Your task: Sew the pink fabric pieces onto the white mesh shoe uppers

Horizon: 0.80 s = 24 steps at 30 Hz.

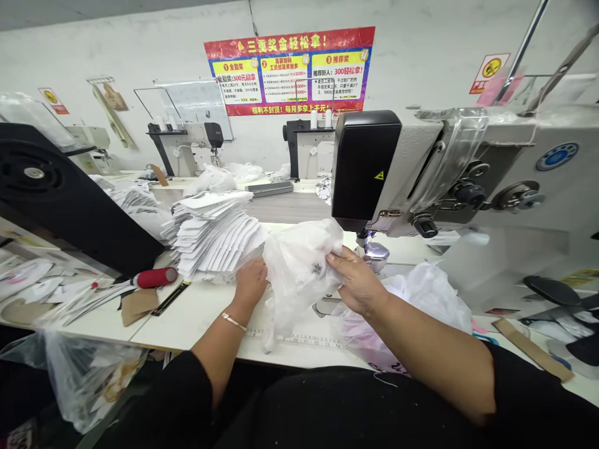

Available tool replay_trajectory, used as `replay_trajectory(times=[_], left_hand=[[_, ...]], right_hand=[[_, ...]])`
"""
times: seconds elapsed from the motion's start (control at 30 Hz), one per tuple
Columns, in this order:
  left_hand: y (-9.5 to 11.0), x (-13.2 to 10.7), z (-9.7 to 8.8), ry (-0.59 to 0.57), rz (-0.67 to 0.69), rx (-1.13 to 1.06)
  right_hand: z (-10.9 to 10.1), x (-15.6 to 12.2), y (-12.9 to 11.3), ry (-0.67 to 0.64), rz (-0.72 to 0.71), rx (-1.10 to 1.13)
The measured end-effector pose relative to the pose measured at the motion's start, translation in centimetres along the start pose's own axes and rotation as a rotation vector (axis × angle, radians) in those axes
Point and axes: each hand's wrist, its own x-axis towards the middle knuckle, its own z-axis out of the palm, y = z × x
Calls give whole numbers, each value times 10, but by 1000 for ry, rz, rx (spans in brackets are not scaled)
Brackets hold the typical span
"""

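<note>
A thin white plastic bag point(299, 268) hangs in front of me, with a small dark clump showing through its right side. My right hand point(358, 280) grips the bag's right edge, thumb in front and fingers behind. My left hand point(253, 282) is at the bag's left edge with its fingers curled; the bag partly covers the fingertips, so what they hold is hard to see. Just beyond my left hand rises a tall, leaning stack of white cut pieces point(215, 234). Behind the right hand stands the sewing machine head point(367, 168), its presser area partly hidden.
Another filled plastic bag point(416, 299) lies under my right forearm. A red-handled tool point(156, 277), a brown card piece point(139, 305) and a black strip point(171, 298) lie to the left. A printed ruler point(299, 341) runs along the table's front edge. More sewing machines stand behind.
</note>
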Motion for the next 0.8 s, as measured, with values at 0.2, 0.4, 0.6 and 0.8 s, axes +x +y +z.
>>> replay_trajectory(times=[0.2,0.4,0.6,0.8], left_hand=[[27,-42,-9,-338,30,-738],[56,-59,-27,-399,-108,-1391],[60,-53,-38,83,-209,-1618],[49,-54,-29,251,-204,-1695]], right_hand=[[-7,-1,8,30,91,11],[-10,-9,22,1,207,-129],[-27,-20,15,94,101,-302],[-32,-23,-7,148,-191,-620]])
